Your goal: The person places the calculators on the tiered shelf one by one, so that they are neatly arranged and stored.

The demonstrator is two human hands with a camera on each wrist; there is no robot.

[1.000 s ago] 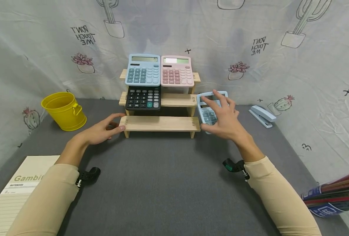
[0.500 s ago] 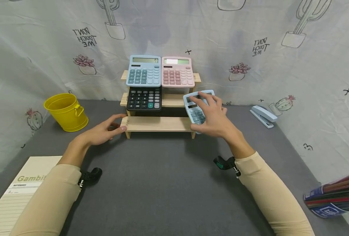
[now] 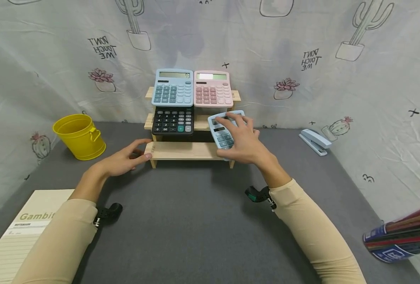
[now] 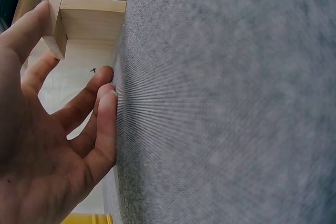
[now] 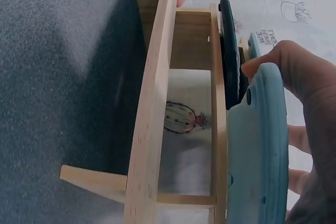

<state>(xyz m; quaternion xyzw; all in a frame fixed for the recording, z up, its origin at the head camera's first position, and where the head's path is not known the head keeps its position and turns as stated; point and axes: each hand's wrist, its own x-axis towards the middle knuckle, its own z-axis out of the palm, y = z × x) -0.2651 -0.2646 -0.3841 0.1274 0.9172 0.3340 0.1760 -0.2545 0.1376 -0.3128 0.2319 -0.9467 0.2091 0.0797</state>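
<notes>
A three-tier wooden display rack [image 3: 185, 150] stands on the grey table. My left hand [image 3: 121, 159] grips the left end of its lowest board between thumb and index finger. My right hand [image 3: 243, 144] holds a light blue calculator [image 3: 223, 136], tilted, by its edges in front of the right part of the middle tier. In the right wrist view, the calculator [image 5: 257, 150] is close beside a rack board, but I cannot tell whether they touch. A black calculator [image 3: 172, 121] leans on the middle tier's left. Another blue calculator [image 3: 173, 87] and a pink calculator [image 3: 213, 89] stand on top.
A yellow bucket [image 3: 79, 138] stands to the left of the rack, with a notebook [image 3: 28, 225] nearer on that side. To the right lie a light blue stapler [image 3: 314, 142] and a holder of pencils [image 3: 394, 240]. A printed cloth hangs behind.
My right hand has carried the blue calculator leftward, from beside the rack to in front of its middle tier. The left hand has stayed at the rack's end.
</notes>
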